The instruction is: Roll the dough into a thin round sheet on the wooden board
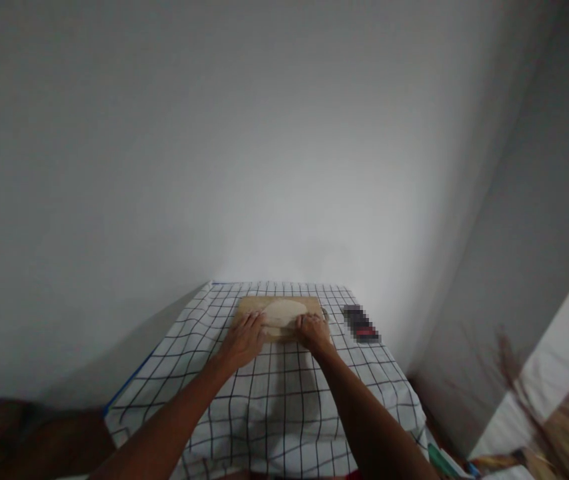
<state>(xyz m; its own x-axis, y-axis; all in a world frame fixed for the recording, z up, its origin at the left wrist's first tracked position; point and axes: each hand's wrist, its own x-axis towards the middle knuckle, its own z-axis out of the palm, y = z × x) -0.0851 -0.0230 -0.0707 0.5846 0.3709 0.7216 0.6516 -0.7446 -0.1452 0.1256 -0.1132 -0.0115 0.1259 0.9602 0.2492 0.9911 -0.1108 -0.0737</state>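
A flat, pale oval of dough (284, 309) lies on a wooden board (252, 304). My left hand (247, 337) rests at the dough's left edge, its fingers stretched forward over the board. At the near right edge, my right hand (313, 329) has its fingers curled down against the dough. Between the hands runs a narrow pale strip along the dough's near side; I cannot tell whether it is a folded edge or a separate thing. Both palms are turned down, so their undersides are hidden.
The board sits toward the far end of a table with a white checked cloth (284, 383). A dark, pixelated item with a red patch (362, 325) lies right of the board. Behind stands a plain wall (284, 167). Blurred twigs (512, 367) and assorted items are at lower right.
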